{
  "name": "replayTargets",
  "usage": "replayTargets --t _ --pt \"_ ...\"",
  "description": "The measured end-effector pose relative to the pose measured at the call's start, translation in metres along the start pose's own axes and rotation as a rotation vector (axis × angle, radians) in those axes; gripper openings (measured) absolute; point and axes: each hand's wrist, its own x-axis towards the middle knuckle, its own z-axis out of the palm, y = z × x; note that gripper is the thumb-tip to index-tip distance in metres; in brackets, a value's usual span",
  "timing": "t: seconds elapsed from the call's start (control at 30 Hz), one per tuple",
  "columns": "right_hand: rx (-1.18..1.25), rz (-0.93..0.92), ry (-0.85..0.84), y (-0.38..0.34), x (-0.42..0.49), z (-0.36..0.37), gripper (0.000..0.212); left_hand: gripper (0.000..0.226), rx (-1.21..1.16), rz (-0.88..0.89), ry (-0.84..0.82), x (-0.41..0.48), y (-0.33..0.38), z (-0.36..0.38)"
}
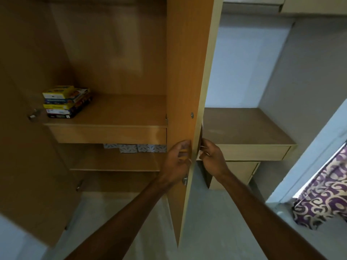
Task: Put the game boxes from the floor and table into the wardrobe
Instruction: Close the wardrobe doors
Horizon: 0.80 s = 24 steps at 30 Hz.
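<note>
1. Head view looked down on both hands clamped on the leading edge of the right wardrobe door (189, 76), which stood open and edge-on to the camera.
2. Left hand (177, 160) pressed against the door's inner face, fingers curled toward the pale edge strip, grasping the door itself.
3. Right hand (212, 159) sat just across that edge, on the outer face, its fingers closed around what appeared to be the handle; the handle itself was mostly hidden behind the door edge.
4. Directly below the left hand, a small metal fitting (185, 180) showed on the inner face; above the grip, a round metal fastener (191, 115) sat near the same edge.
5. Well to the left of the grip and higher, the stack of game boxes (66, 102) rested on the wardrobe shelf (120, 111), toward its left end, several boxes piled flat with a yellow one on top.
6. Just left of the left hand, under the shelf's front panel, patterned blue-and-white paper (135, 147) peeked out.
7. Right of the grip stood a bare wooden table (244, 126), and further right a purple patterned curtain (323, 192).
</note>
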Motion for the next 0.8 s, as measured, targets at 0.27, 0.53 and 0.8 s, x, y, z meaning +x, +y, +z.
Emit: replayTargets --t 0.27,0.53,0.8 --pt "0.059 -0.06 -0.054 -0.003 0.007 0.029 0.04 0.051 -0.003 -0.006 0.081 -0.021 -0.004 -0.033" --pt "0.1 -0.146 -0.176 -0.038 0.04 0.128 0.008 0.048 0.039 -0.007 0.262 -0.048 -0.021 -0.133" --pt "0.105 -0.227 -0.204 -0.074 0.103 0.256 0.006 0.056 0.057 -0.004 0.307 -0.01 -0.064 -0.263"
